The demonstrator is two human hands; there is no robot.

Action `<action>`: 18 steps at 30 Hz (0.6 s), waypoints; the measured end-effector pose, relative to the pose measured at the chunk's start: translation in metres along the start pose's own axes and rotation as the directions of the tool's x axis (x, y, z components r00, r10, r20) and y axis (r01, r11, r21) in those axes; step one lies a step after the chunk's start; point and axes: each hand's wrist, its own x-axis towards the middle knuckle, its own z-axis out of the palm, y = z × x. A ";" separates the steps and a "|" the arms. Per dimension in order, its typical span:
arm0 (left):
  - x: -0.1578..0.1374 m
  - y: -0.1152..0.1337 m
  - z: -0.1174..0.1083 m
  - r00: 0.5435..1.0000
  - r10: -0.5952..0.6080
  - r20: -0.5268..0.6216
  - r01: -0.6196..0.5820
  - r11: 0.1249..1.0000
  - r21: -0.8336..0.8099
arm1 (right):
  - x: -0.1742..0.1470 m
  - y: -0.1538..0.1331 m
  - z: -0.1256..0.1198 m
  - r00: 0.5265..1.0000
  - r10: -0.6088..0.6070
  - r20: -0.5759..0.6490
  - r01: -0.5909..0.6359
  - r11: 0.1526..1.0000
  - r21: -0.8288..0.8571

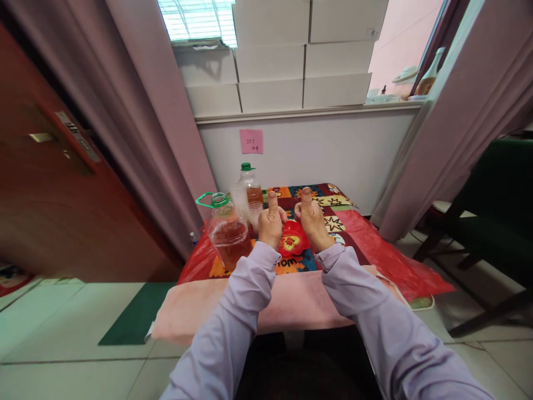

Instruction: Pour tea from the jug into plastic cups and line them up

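Observation:
Both hands are raised over the table with thumbs up and fingers curled into fists. My left hand [271, 225] is beside a stack of clear plastic cups [255, 214], and I see nothing in it. Level with it, my right hand [312, 221] also appears to hold nothing. Between and below the hands lies a red dish [291, 243] with a yellow heart-shaped pattern. A large uncapped plastic jug [229, 241] with a green handle holds reddish-brown liquid at the left. Behind it stands a green-capped plastic bottle [253, 191] of similar liquid, partly hidden by tall stacked cups [239, 199].
A patterned cloth [333, 223] and red plastic sheeting [366, 236] cover the table. A pink towel [297, 303] lies along the near edge. A pink note [251, 141] is on the wall behind. A brown door [83, 183] is left; a dark green chair [491, 205] is right.

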 end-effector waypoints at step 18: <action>-0.043 -0.135 -0.041 0.993 -0.010 0.116 -0.024 0.957 0.289 | -0.051 0.147 -0.004 0.959 0.222 -0.174 -0.224 0.975 0.006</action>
